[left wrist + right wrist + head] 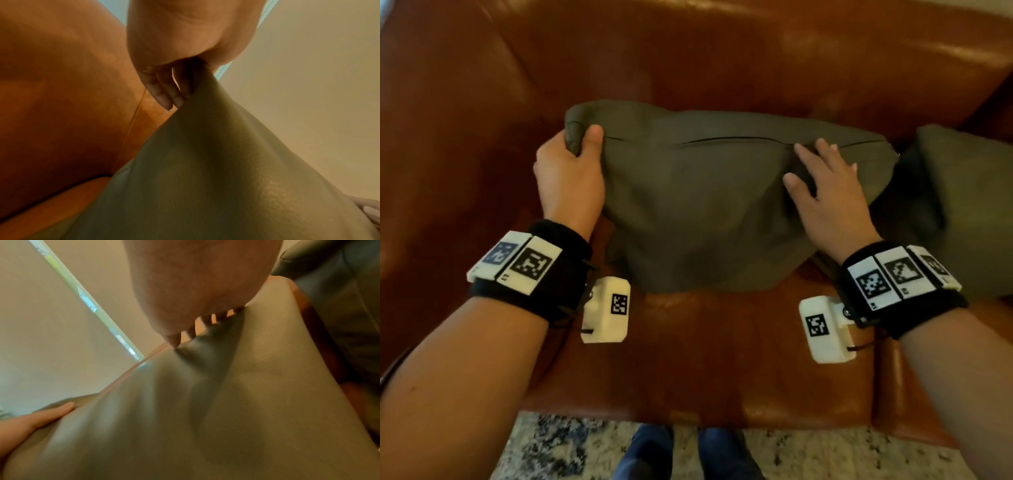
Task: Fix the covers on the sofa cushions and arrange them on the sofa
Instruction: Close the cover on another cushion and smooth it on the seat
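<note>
We pinched the cushion corner in our left hand; right hand lay flat, fingers spread, beside the zip. Risk: fabric snagging if tugged unevenly.

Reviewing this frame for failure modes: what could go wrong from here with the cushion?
1. The left hand holds only a bunched corner of the olive cushion; lifting on that grip alone could let the fabric slip or pull the cover askew.
2. The right hand lies flat beside the zipper seam, pressing rather than holding, so the cushion may swing toward the second cushion.
3. Whether the zipper is fully closed is unclear.
</note>
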`<control>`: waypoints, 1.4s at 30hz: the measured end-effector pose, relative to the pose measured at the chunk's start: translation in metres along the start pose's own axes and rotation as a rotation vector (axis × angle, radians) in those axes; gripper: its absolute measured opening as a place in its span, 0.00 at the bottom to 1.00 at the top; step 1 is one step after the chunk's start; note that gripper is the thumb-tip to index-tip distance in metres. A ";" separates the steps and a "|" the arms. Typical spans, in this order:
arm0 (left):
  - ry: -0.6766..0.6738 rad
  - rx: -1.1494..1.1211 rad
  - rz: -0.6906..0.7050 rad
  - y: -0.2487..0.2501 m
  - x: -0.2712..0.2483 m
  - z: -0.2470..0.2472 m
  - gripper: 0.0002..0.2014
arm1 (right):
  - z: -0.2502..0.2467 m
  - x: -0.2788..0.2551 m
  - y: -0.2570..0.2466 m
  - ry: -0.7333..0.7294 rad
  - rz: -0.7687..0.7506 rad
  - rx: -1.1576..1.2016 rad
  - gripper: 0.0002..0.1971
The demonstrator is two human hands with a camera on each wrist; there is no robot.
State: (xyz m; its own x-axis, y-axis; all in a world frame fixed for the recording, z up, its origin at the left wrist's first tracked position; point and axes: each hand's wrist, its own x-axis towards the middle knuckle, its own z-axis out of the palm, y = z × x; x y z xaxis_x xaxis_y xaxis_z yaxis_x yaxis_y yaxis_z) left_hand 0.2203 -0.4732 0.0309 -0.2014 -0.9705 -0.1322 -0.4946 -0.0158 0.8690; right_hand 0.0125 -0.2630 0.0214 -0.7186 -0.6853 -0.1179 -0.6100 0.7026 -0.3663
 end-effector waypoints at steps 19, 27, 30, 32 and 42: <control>-0.270 0.153 0.475 0.151 -0.092 0.021 0.18 | -0.049 -0.035 -0.127 0.120 -0.225 0.927 0.15; -0.422 0.235 0.387 0.094 -0.091 0.011 0.14 | -0.022 -0.040 -0.099 0.078 -0.009 0.764 0.16; -0.421 0.234 0.317 0.067 -0.088 -0.016 0.11 | -0.027 -0.036 -0.094 0.131 0.051 0.754 0.19; -0.371 0.239 0.236 0.046 -0.087 -0.033 0.08 | -0.029 -0.031 -0.092 0.147 0.074 0.764 0.20; 0.130 0.445 -0.133 -0.037 -0.047 -0.098 0.26 | -0.025 -0.018 -0.087 0.220 0.130 0.657 0.19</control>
State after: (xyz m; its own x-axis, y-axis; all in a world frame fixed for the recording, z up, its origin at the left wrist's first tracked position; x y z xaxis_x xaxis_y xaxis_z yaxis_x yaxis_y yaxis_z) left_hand 0.3305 -0.4505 0.0516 -0.0182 -0.9895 -0.1432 -0.8282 -0.0653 0.5567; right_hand 0.0703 -0.3074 0.0787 -0.8651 -0.5003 -0.0351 -0.2362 0.4681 -0.8515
